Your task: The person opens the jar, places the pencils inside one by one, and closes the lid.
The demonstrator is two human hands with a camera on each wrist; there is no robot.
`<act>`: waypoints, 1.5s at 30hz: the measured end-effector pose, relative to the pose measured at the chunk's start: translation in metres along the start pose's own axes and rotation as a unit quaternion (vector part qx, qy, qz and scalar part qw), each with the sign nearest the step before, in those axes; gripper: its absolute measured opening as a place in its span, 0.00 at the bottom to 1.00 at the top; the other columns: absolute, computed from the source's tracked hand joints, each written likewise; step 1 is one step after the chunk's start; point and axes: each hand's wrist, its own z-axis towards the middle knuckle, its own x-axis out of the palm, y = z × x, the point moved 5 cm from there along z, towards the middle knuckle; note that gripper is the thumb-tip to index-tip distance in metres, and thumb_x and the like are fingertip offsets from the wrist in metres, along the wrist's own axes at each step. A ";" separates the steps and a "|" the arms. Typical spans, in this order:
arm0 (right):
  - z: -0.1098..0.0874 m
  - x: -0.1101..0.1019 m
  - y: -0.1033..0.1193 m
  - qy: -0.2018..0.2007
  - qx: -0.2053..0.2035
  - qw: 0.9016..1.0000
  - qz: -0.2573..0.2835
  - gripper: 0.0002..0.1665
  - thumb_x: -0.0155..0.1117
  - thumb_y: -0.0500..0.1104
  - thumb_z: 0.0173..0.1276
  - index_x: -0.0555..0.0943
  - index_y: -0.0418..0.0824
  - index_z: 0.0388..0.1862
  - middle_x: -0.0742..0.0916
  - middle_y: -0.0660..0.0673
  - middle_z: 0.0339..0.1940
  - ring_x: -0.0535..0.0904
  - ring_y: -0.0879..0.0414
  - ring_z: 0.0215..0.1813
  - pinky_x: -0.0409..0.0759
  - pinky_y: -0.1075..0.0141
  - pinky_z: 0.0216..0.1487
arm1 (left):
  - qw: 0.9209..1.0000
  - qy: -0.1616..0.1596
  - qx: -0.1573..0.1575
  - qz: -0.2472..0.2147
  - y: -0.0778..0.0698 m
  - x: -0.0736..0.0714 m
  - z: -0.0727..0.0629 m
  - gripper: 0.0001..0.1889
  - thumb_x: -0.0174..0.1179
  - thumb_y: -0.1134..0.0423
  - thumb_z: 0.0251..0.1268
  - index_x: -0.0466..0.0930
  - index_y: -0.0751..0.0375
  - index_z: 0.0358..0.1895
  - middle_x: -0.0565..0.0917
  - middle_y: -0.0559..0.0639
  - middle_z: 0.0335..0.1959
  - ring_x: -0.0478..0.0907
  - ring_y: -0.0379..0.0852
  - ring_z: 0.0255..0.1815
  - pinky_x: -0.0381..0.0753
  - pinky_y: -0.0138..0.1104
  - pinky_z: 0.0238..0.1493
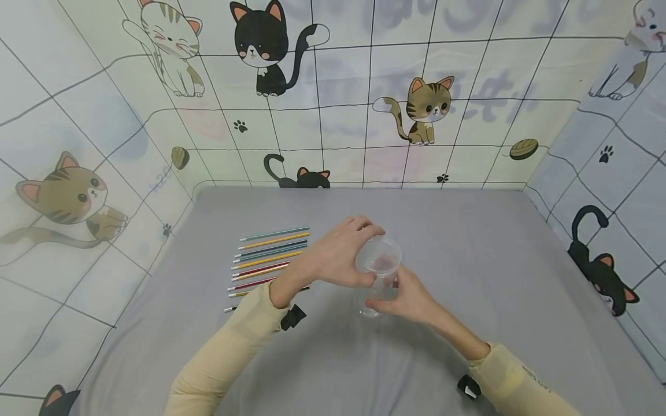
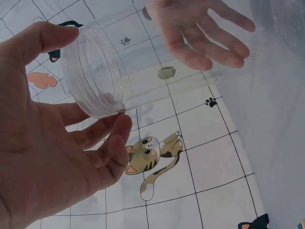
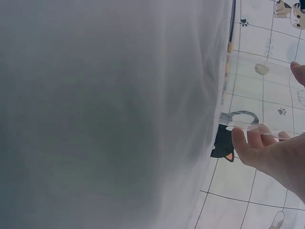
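A clear plastic jar [image 1: 384,254] stands tilted over the middle of the table, its round top toward the head camera. My left hand [image 1: 340,254] grips it by the ridged ring [image 2: 91,71] at its top, the thumb on one side and curled fingers on the other. Lower down, my right hand [image 1: 408,296] holds the see-through body [image 2: 147,83], its thumb in front and fingers behind. In the right wrist view the fingers of the right hand [image 3: 267,148] lie along the jar's wall [image 3: 262,90]. Nothing shows inside the jar.
Several pencils [image 1: 270,252] in green, yellow and dark red lie in a row left of the hands, partly hidden by the left forearm. Grey cloth [image 1: 468,248] covers the table. Cat-patterned sheets [image 1: 343,127] stand behind and on both sides.
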 end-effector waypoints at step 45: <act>-0.004 0.004 -0.009 0.029 0.041 0.997 0.057 0.44 0.81 0.41 0.53 0.69 0.38 0.67 0.80 0.44 0.59 0.79 0.47 0.54 0.83 0.57 0.47 | 0.999 -0.013 -0.020 0.035 -0.005 -0.003 0.002 0.33 0.69 0.49 0.53 0.75 0.61 0.62 0.75 0.54 0.55 0.70 0.52 0.52 0.75 0.39 0.47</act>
